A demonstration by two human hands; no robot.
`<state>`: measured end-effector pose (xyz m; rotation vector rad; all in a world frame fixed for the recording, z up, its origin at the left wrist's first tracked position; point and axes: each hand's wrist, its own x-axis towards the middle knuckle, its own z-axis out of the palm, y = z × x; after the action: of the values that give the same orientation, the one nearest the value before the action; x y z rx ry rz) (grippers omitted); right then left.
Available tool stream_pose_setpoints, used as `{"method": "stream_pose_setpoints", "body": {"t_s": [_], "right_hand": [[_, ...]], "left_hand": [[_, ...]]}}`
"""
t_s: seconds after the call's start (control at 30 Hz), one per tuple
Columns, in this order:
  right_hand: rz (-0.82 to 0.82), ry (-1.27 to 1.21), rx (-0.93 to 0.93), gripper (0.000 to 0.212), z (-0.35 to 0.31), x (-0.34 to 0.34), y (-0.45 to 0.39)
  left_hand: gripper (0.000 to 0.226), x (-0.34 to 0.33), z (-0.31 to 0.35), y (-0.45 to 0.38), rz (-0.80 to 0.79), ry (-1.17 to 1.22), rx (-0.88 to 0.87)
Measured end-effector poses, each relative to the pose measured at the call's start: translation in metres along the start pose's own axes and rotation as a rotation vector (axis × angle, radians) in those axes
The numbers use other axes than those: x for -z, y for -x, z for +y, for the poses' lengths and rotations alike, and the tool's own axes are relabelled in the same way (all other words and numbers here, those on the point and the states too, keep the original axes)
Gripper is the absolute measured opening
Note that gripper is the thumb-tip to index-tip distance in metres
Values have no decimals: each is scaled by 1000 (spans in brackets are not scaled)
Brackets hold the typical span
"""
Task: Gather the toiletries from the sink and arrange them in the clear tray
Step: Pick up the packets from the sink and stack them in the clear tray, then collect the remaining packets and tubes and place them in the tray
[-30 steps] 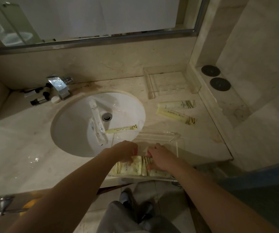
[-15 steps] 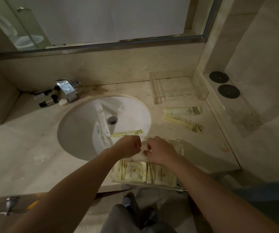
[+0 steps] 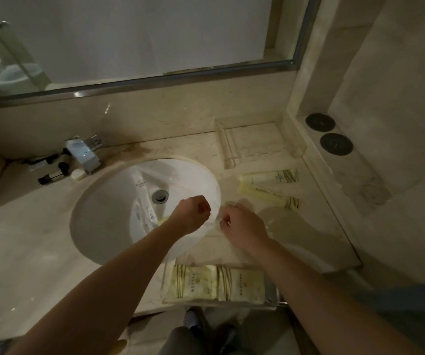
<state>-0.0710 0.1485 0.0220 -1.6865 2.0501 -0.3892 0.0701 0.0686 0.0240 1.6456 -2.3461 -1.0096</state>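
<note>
A clear tray [image 3: 270,299] sits at the counter's front edge with two yellow-and-white packets [image 3: 216,283] lying flat in its near end. My left hand [image 3: 193,213] and my right hand [image 3: 242,226] are side by side at the tray's far rim, fingers curled and pinched on the clear edge. In the white sink [image 3: 98,221] lie two white tubes [image 3: 141,188]. A yellow sachet [image 3: 162,220] in the sink is mostly hidden under my left hand. Two long yellow packets [image 3: 270,185] lie on the counter to the right.
A second clear tray [image 3: 257,142] stands against the back wall. The chrome faucet [image 3: 83,155], small black-capped bottles [image 3: 50,172] and a white cap [image 3: 78,174] sit behind the sink on the left. Two dark round discs [image 3: 328,133] lie on the right ledge.
Both hands have left the two packets in the tray and moved away from me to its far rim. The packets now lie uncovered.
</note>
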Motion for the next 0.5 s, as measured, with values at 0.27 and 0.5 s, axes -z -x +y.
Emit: {"method": "stream_pose_setpoints", "body": {"t_s": [0.27, 0.5], "right_hand": [[47, -4, -208, 21, 54, 16, -10], [-8, 160, -301, 44, 96, 4, -30]], "left_hand": [[21, -28, 50, -48, -47, -25, -146], [59, -57, 82, -95, -146, -226, -207]]}}
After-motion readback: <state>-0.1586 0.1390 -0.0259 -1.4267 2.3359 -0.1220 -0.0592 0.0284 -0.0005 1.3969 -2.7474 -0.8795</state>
